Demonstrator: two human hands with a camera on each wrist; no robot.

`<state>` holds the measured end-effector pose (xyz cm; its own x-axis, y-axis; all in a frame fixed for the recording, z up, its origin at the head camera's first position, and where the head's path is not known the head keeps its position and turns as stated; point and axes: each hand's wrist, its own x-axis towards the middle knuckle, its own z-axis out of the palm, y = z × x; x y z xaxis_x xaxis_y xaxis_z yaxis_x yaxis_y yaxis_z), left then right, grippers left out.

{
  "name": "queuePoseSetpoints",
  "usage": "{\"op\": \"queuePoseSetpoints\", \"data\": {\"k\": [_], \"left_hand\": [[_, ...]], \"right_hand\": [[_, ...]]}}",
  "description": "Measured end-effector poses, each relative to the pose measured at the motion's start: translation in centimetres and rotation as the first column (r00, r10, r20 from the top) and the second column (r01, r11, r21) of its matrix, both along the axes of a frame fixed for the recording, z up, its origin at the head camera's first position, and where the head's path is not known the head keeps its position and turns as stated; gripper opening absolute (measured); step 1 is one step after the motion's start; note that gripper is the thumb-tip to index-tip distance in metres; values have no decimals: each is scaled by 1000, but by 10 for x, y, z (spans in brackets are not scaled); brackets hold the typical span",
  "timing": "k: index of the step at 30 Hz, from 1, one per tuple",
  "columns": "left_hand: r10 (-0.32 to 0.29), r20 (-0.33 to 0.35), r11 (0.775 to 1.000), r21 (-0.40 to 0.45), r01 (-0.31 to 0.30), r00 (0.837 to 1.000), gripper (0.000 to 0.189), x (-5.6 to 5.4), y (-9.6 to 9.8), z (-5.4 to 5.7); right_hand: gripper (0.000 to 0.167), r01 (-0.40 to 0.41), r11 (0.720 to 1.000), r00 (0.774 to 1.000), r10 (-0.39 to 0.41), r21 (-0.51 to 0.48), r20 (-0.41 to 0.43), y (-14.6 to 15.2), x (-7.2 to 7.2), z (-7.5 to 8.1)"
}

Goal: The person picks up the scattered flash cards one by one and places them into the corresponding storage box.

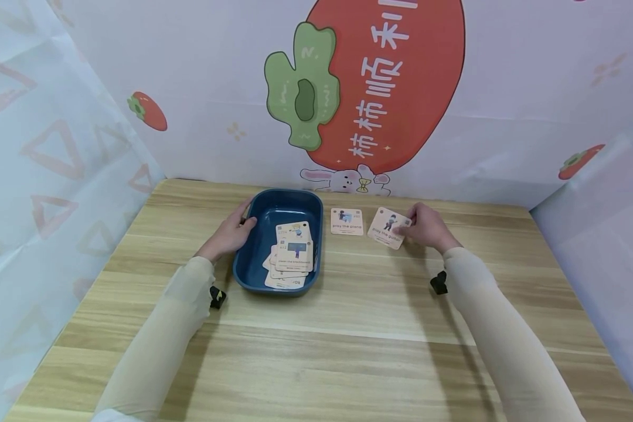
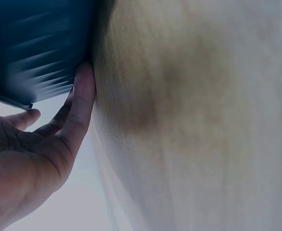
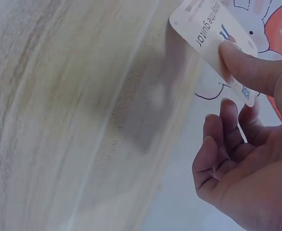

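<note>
In the head view my right hand pinches a flash card reading "play the guitar" by its right edge. The thumb lies across the card's face, and in the right wrist view the card is tilted above the wood, its shadow below. My left hand holds the left side of a blue plastic tray, thumb over the rim and other fingers along the outer wall. Inside the tray lies a loose pile of flash cards. Another card, "play the piano", lies flat between tray and right hand.
Light wooden tabletop spreads under everything. Behind it hangs a white printed backdrop with a large red persimmon, meeting the table's far edge. More patterned cloth stands along the left side and the right.
</note>
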<state>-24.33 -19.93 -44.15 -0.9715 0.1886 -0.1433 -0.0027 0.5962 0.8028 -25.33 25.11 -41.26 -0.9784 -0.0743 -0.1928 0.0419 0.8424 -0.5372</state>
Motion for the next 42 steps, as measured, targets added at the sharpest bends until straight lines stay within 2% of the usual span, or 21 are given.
{"op": "queuePoseSetpoints", "data": {"k": [6,11,14,21,31,42], "left_hand": [[-6,-2,1000,-5,6,1000,61,0,0,1],[-7,-1,1000,-10,7,1000,61,1,0,1],[-8,-2,1000,-7,8,1000,61,1,0,2],[-4,4,1000,-1,4,1000,61,0,0,0],[-13,-17,1000,1,13,1000,61,0,-1,-2],[-6,-19,1000,-7,6,1000,61,-1,0,0]], "right_hand": [[29,-36,999,999,36,8,-26,-3,6,5],[23,-71,997,994,72,16,-86,-3,9,6],[22,-93,996,989,93,10,-119,-3,12,7],[22,-96,995,987,94,-11,-134,-2,16,8],[23,-95,989,983,76,-112,-167,-6,24,16],[25,-105,974,984,73,-199,-161,-20,35,34]]}}
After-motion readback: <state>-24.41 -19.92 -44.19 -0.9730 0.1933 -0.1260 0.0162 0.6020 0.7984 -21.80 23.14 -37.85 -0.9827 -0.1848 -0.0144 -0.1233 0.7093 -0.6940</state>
